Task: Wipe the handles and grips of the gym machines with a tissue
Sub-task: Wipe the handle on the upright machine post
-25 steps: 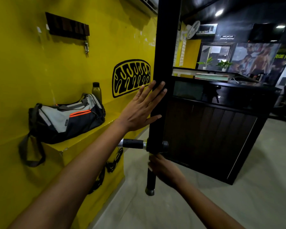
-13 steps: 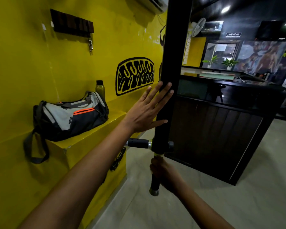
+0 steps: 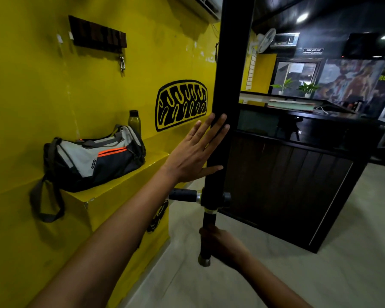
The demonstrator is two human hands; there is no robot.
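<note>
A black machine arm point(image 3: 229, 74) hangs down the middle of the view. My left hand point(image 3: 193, 154) presses flat against its side, fingers straight. At the arm's lower end a black side grip point(image 3: 182, 195) sticks out to the left, and a vertical black grip point(image 3: 208, 221) with a metal end cap point(image 3: 204, 261) points down. My right hand point(image 3: 222, 245) is curled round the lower part of that vertical grip. It lies in shadow, and no tissue shows in it.
A yellow ledge point(image 3: 120, 185) along the yellow wall carries a grey and black gym bag point(image 3: 91, 158) and a bottle point(image 3: 134, 122). A dark reception counter point(image 3: 293, 185) stands behind the arm. Pale floor point(image 3: 320, 263) spreads to the right.
My right hand has slid down the vertical grip, from just under the joint towards the end cap. My left hand stays flat on the arm. The view has shifted slightly.
</note>
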